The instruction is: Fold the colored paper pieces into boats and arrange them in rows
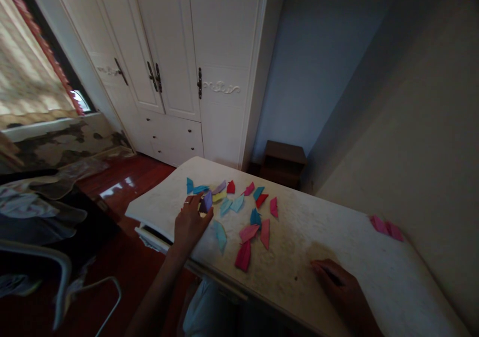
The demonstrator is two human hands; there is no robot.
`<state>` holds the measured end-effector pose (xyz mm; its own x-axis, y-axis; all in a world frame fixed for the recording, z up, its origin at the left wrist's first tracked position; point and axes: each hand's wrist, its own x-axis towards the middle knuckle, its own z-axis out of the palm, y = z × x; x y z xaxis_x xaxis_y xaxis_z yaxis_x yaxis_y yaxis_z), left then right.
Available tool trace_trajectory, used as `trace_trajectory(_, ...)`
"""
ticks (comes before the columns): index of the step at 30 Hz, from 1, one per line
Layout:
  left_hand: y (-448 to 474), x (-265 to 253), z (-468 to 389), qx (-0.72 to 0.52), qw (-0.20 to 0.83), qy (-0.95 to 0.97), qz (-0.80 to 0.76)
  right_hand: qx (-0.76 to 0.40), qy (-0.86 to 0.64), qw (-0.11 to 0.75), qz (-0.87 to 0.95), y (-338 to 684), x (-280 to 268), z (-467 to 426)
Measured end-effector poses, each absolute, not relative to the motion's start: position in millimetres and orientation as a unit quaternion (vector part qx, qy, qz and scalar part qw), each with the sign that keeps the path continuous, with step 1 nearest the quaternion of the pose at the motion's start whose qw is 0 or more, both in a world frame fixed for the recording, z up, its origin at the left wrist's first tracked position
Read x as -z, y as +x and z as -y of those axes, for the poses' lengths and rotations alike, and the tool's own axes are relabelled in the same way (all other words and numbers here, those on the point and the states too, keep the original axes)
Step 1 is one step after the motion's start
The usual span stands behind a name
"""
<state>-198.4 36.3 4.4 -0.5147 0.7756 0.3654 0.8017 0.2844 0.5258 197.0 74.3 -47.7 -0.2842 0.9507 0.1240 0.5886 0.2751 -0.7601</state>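
Observation:
My left hand (pixel 190 222), with a ring on one finger, is at the left part of the white table (pixel 292 247). Between its thumb and fingers is a purple folded paper piece (pixel 206 202). Close by lie a yellow folded paper piece (pixel 219 197), a blue one (pixel 201 189) and a pale blue one (pixel 219 237). My right hand (pixel 335 282) rests over the table's right half, its fingers curled and the tips together. Nothing shows in it. Away from its fingers, a dark pink folded piece (pixel 243 256) lies near the front edge.
Several more folded papers in red, pink and blue are spread across the table's middle. Two joined pink pieces (pixel 386 228) lie by the right wall. A partly open drawer (pixel 152 239) juts out at left. Behind stand a white wardrobe (pixel 224 122) and a brown cabinet (pixel 285 152).

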Motion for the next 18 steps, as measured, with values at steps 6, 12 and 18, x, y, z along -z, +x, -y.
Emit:
trace_trajectory(6, -168, -15, -38, 0.461, -0.049, -0.545, 0.698, -0.287, -0.494, 0.288, 0.769, 194, 52, -76)
trace_trajectory(12, -101, -30, -73, 0.445, -0.156, -0.636, 0.611, -0.268, -0.476, 0.275, 0.791, 191, 53, -76)
trace_trajectory(18, -7, -48, -135, 0.390, -0.290, -0.713, 0.506, -0.231, -0.464, 0.265, 0.813, 187, 51, -75)
